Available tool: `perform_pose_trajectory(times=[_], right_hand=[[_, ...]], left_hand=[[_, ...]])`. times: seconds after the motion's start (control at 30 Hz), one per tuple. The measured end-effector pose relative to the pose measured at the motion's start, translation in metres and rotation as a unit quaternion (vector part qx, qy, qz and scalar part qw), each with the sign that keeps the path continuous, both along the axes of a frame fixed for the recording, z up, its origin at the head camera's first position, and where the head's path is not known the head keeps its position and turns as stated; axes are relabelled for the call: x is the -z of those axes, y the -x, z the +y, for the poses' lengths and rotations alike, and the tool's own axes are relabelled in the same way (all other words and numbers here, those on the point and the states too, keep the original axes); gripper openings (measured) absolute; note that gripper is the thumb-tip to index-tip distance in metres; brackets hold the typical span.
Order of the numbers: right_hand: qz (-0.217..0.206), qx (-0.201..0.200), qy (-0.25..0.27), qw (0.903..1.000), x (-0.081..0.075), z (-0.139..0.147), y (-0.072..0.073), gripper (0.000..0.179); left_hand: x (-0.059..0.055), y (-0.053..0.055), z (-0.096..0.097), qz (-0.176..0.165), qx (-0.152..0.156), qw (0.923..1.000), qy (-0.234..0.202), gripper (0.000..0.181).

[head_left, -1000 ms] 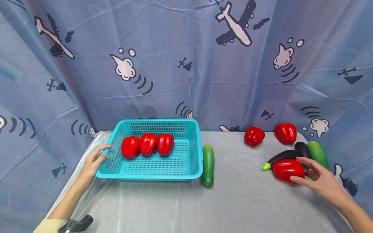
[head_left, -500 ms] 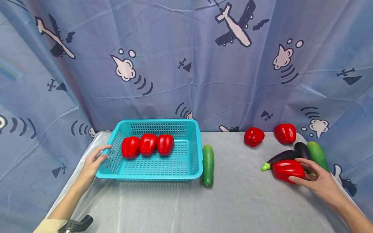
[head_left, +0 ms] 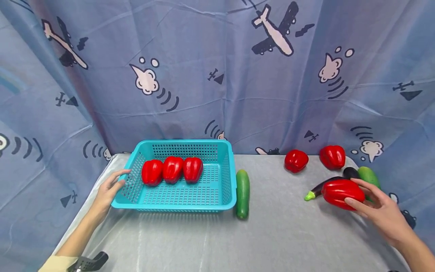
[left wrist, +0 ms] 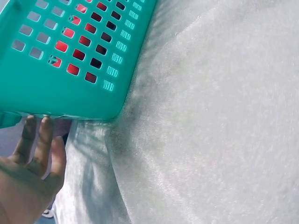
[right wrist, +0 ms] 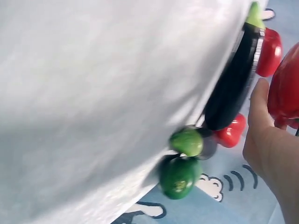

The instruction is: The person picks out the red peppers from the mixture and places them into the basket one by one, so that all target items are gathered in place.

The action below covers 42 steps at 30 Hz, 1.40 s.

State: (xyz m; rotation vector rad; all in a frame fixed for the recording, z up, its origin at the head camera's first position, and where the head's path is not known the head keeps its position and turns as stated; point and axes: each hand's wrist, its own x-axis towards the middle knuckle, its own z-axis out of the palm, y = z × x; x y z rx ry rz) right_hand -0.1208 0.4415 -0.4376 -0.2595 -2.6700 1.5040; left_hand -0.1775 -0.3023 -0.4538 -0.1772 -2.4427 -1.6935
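Observation:
My right hand [head_left: 384, 211] grips a red bell pepper [head_left: 341, 193] by its end, holding it above the right side of the table. In the right wrist view, this pepper [right wrist: 286, 91] shows at the right edge, partly cut off. Behind it in the head view lie an eggplant [head_left: 317, 189], a second dark eggplant [head_left: 351, 173] and a green vegetable [head_left: 368, 176], all partly hidden. My left hand [head_left: 105, 194] touches the left rim of a turquoise basket [head_left: 183, 206] with extended fingers [left wrist: 45, 135]. Three red bell peppers [head_left: 173, 170] sit in a row inside the basket.
A cucumber [head_left: 242, 194] lies along the basket's right side. Two more red bell peppers [head_left: 296, 161] rest near the back right edge of the white-covered table [head_left: 272, 234]. A blue patterned curtain [head_left: 190, 75] hangs behind and at the sides.
My right hand has lifted the red bell pepper off the table and moved it slightly right, over part of the eggplant. The left hand and basket stay put.

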Motion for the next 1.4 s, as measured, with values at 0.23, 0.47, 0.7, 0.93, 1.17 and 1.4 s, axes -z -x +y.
perform_pose_trajectory(times=[0.23, 0.47, 0.7, 0.93, 1.17, 1.4], right_hand=[[-0.016, -0.043, 0.133, 0.9901, -0.012, -0.009, 0.002, 0.058], [-0.013, -0.096, 0.165, 0.9815, -0.02, -0.029, 0.009, 0.056], [0.007, -0.131, 0.172, 0.9762, -0.03, -0.046, 0.018, 0.049], [0.023, -0.159, 0.133, 0.9781, -0.039, -0.069, 0.029, 0.05], [0.039, -0.177, 0.108, 0.9776, -0.048, -0.096, 0.044, 0.053], [0.047, -0.186, 0.143, 0.971, -0.058, -0.125, 0.063, 0.047]], left_hand=[[0.002, 0.0, -0.002, -0.008, -0.004, 1.0, 0.0, 0.04], [0.003, -0.001, -0.002, -0.001, -0.005, 1.0, -0.002, 0.04], [0.003, -0.002, -0.002, 0.002, -0.006, 1.0, 0.004, 0.04], [0.002, 0.0, -0.003, -0.005, -0.007, 1.0, 0.004, 0.04], [0.003, 0.002, -0.001, 0.002, -0.006, 1.0, 0.005, 0.04], [0.004, 0.002, -0.001, 0.006, -0.004, 1.0, -0.004, 0.039]])
